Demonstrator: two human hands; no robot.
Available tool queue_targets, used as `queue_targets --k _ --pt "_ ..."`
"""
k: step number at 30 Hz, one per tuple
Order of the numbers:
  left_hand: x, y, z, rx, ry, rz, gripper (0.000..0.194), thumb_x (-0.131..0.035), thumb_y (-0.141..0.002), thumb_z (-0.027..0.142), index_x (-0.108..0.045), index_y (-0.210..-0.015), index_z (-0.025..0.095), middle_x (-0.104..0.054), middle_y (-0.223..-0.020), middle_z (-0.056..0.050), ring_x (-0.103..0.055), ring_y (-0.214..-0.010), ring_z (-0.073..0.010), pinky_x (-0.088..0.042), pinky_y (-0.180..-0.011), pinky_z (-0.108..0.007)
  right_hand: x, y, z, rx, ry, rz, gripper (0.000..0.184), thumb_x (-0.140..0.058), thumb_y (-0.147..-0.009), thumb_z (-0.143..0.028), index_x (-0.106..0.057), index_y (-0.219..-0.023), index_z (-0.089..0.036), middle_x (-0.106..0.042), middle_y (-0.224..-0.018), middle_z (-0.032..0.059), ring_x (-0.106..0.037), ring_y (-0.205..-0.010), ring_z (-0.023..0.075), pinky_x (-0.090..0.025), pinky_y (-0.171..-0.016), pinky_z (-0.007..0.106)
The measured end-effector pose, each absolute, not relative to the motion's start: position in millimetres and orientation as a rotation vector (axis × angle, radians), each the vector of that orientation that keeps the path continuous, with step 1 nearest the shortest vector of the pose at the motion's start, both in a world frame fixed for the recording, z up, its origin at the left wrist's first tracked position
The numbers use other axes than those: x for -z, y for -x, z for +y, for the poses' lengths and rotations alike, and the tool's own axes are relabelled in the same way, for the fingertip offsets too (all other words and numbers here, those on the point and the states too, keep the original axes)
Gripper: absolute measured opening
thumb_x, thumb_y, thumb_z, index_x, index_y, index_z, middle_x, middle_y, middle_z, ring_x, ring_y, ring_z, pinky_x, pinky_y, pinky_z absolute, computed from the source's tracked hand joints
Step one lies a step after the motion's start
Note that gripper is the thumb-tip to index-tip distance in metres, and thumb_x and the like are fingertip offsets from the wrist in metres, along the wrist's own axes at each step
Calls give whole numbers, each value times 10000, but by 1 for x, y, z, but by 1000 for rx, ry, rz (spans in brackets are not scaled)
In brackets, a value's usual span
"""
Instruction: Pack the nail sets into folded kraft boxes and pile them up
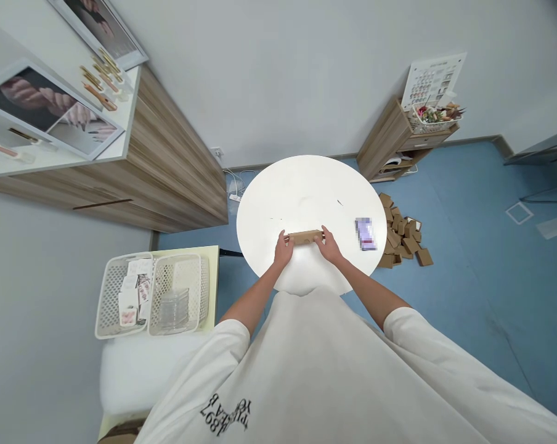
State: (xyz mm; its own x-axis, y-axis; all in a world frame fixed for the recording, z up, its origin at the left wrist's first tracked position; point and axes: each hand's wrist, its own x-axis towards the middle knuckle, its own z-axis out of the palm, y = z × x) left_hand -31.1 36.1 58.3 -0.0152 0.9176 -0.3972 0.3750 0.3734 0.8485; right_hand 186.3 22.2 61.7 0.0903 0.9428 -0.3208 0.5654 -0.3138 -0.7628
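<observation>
Between my two hands is a small brown cardboard box (305,237), held over the near half of the round white table (306,185). My left hand (284,250) grips its left end, with the thumb on the near side and fingers at the far side. At the right end my right hand (328,246) holds it the same way. Whether the box is closed is too small to tell. A blurred purple item (366,234) lies on the table to the right of my right hand.
Several brown cardboard boxes (401,237) are piled on the blue floor right of the table. Two white baskets (153,296) with cards and clear plastic cases stand at left. A wooden cabinet (177,148) rises at the far left, a smaller one (382,139) at the back right.
</observation>
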Motion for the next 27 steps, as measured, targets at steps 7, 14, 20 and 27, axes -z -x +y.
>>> queue_targets --k 7,14,20,27 --pt "-27 44 0 -592 -1232 1549 704 -580 -939 324 -267 -1558 201 -472 -1492 -167 -551 -1301 -245 -477 -1033 -363 -51 -182 -19 -1231 1964 -1444 673 -436 -979 -518 -295 -1582 -255 -531 -1414 127 -593 -1215 262 -494 -1031 428" --pt "-22 60 -7 -483 -1185 1544 752 -646 -904 369 -299 -1545 182 -376 -1576 -193 -511 -1344 -290 -458 -1067 -402 -41 -175 -29 -1212 2042 -1476 623 -492 -943 -471 -431 -1506 -211 -482 -1499 138 -552 -1283 277 -462 -1070 427" --pt "-26 63 -2 -474 -1161 1482 768 -692 -844 271 -334 -1521 208 -402 -1570 -172 -522 -1340 -298 -457 -1063 -412 -42 -162 -25 -1200 2061 -1385 574 -526 -910 -437 -506 -1441 -219 -517 -1485 115 -536 -1313 283 -461 -1076 443" --pt "-38 62 -4 -515 -1229 1352 736 -694 -803 186 -395 -1474 235 -525 -1480 -125 -583 -1262 -264 -490 -1012 -385 -48 -153 -35 -1189 2074 -1304 554 -567 -879 -459 -557 -1380 -223 -553 -1450 110 -544 -1305 284 -454 -1082 447"
